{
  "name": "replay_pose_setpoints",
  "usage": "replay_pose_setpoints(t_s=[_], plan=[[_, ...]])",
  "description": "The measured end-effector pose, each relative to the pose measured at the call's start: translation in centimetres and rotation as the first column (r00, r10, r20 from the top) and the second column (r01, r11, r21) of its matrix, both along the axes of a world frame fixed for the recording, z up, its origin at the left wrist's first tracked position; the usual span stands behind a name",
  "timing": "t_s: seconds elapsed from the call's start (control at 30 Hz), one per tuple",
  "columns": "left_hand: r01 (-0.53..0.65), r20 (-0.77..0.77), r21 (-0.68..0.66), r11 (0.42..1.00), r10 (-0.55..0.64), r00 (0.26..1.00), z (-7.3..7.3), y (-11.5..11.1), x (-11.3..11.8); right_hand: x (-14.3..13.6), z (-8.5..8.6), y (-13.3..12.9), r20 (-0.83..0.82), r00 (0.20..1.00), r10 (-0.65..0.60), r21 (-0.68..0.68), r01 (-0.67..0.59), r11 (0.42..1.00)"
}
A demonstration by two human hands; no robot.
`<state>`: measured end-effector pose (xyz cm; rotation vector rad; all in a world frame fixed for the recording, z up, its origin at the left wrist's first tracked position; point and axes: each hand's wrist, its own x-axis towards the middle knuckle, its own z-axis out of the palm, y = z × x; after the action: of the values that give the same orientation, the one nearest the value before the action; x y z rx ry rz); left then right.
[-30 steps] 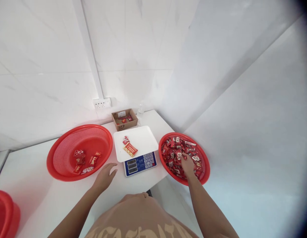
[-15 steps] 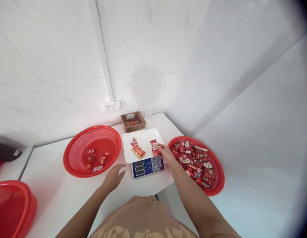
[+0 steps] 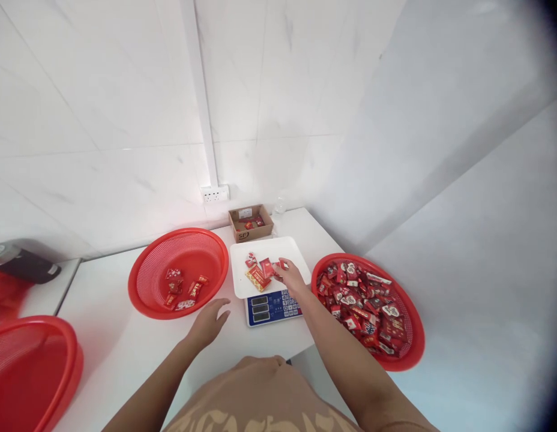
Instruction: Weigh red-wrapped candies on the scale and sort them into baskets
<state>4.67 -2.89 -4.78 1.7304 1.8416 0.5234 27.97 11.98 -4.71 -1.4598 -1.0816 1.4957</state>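
Note:
Over the white pan (image 3: 285, 247) of a weighing scale, my right hand (image 3: 290, 278) is closed on a red candy packet (image 3: 268, 267). That packet is close to a red and yellow packet (image 3: 258, 278) lying on the pan, with a small red and white candy (image 3: 251, 260) just behind. My left hand (image 3: 209, 322) hovers by the scale's blue keypad panel (image 3: 273, 308), fingers apart and holding nothing. To the left stands a red mesh basket (image 3: 135, 282) with several wrapped candies in it. A fuller red basket (image 3: 416, 336) of candies is beside my right forearm.
A small cardboard box (image 3: 242, 235) with some candies stands behind the scale, near a clear plastic item (image 3: 280, 206). Another red basket (image 3: 71, 360) occupies the near left. A dark cylindrical object (image 3: 29, 264) lies at the far left. A wall socket (image 3: 215, 193) is above the table.
My right hand has carried the red packet leftward across the pan, towards the red and yellow packet. My left hand stays open near the scale. The view has shifted slightly.

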Motion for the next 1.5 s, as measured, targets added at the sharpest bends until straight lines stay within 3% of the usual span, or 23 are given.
replay_pose_setpoints(t_s=[0.07,0.13,0.23,0.33,0.4,0.53,0.63,0.7,0.87,1.1,1.37,1.5], plan=[[0.024,-0.012,-0.012,1.0,-0.024,1.0,0.1,0.3,0.2,-0.5,0.1,0.3,0.084,0.995,0.051,0.058,-0.056,0.997],[0.047,-0.026,-0.01,0.999,-0.047,0.999,0.3,0.6,0.6,-0.4,-0.3,0.3,0.303,0.951,0.062,0.156,-0.114,0.981],[0.11,-0.075,0.023,0.994,-0.108,0.991,0.4,1.6,1.3,1.3,-1.7,-0.7,0.584,0.812,-0.006,0.341,-0.239,0.909],[0.203,-0.173,0.033,0.979,-0.195,0.965,0.1,3.3,2.5,4.5,-3.4,-2.8,0.727,0.679,-0.106,0.438,-0.339,0.833],[0.268,-0.239,0.009,0.963,-0.258,0.936,-0.2,4.8,3.5,7.1,-4.3,-4.6,0.812,0.559,-0.165,0.414,-0.353,0.839],[0.444,-0.331,-0.023,0.896,-0.426,0.842,-0.7,7.6,5.8,11.3,-5.9,-8.1,0.943,0.311,-0.12,0.218,-0.302,0.928],[0.582,-0.361,-0.031,0.813,-0.552,0.752,-1.2,8.9,7.0,12.8,-6.6,-9.8,0.976,0.214,-0.045,0.102,-0.267,0.958],[0.602,-0.367,-0.053,0.797,-0.576,0.73,-1.5,9.2,7.5,13.0,-6.8,-10.2,0.981,0.194,-0.003,0.057,-0.273,0.96],[0.503,-0.38,-0.099,0.858,-0.5,0.778,-2.0,7.9,7.5,12.5,-6.3,-10.0,0.979,0.2,0.047,0.009,-0.271,0.962],[0.411,-0.369,-0.113,0.905,-0.422,0.828,-1.4,6.5,7.8,12.1,-5.6,-10.1,0.973,0.221,0.063,0.001,-0.276,0.961],[0.241,-0.436,0.048,0.969,-0.197,0.878,-1.0,9.6,7.9,11.6,-4.8,-10.2,0.96,0.254,0.119,-0.06,-0.227,0.972],[0.323,-0.423,0.013,0.946,-0.288,0.859,-1.4,11.4,7.8,11.7,-5.1,-10.3,0.957,0.265,0.119,-0.061,-0.217,0.974]])
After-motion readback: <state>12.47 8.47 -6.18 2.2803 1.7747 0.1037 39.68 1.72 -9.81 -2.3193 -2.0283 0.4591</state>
